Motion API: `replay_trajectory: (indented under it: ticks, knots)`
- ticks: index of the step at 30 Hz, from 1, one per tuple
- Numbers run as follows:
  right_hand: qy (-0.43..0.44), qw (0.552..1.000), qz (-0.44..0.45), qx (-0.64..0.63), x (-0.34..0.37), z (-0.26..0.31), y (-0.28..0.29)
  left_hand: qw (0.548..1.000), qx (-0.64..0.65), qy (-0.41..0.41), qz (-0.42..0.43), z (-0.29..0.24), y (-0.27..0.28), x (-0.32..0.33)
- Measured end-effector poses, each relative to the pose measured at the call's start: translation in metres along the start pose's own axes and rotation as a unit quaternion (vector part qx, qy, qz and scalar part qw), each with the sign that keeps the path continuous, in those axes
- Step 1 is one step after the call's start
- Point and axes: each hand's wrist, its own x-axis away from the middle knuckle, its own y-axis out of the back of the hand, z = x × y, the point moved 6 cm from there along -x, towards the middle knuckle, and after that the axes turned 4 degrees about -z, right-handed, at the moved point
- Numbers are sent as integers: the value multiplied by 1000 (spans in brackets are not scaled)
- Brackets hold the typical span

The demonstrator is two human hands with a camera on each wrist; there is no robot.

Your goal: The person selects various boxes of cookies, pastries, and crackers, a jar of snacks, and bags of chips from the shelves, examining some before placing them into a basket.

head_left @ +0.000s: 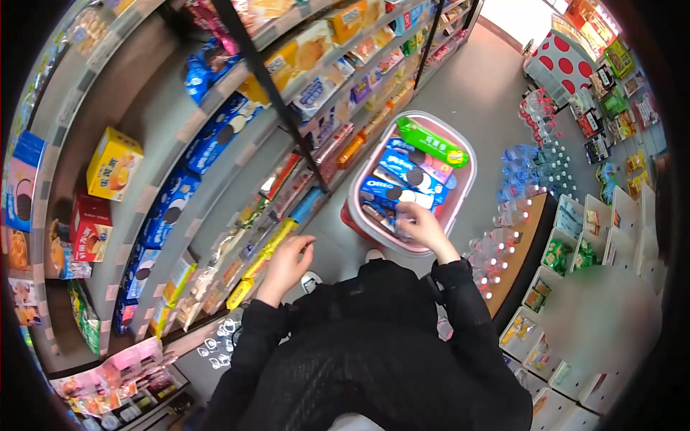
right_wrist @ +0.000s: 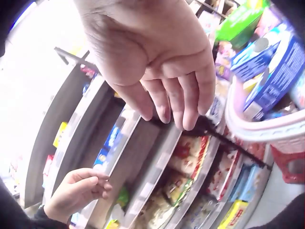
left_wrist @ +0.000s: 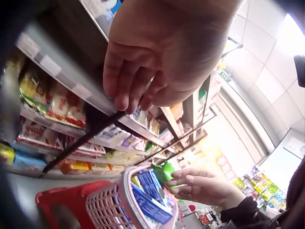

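Note:
My left hand [head_left: 286,267] is held in front of the lower shelves, fingers loosely bent, nothing in them. Over the near side of a pink basket [head_left: 471,172] hangs my right hand [head_left: 424,228], its fingers relaxed and also holding nothing, as the right wrist view confirms. Packets fill the basket: a blue Oreo pack [head_left: 395,192] nearest the right hand, another blue cookie pack [head_left: 402,167] behind it, and a long green packet [head_left: 431,142] lying across the far end. Dark packets at the near end are partly covered by the right hand.
A red stool [left_wrist: 71,195] supports the basket. Snack shelves [head_left: 165,208] curve along the left, with a yellow box [head_left: 115,164] and a red box [head_left: 91,228]. Shrink-wrapped bottles [head_left: 528,165] stand on the floor at the right, near white bins [head_left: 543,287].

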Motion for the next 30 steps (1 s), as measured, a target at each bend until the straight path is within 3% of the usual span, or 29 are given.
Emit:
replay_trajectory:
  ticks: [4,8,12,14,16,24,28,30]
  knots:
    - [46,970,-200,130,-33,-48,90,998,40,21,31,-31,-51,-29]
    - [56,934,-272,224,-73,-55,148,999,22,20,34,-62,-79,-45]
    - [40,900,-194,388,-102,-50,145,998,12,40,40,-69,-88,-40]
    - [90,891,-167,413,-119,-60,135,997,-2,56,53,-66,-89,-31]
    - [163,855,-167,464,-140,-74,123,997,-19,75,31,-59,-85,-23]
    - [147,903,-100,391,-160,-70,121,992,-21,123,11,-42,-86,-6]
    - [196,906,-103,361,-133,-8,131,991,47,121,21,-43,-90,-20]
    - [165,913,-78,364,-113,26,130,992,86,97,-9,-41,-95,-31]
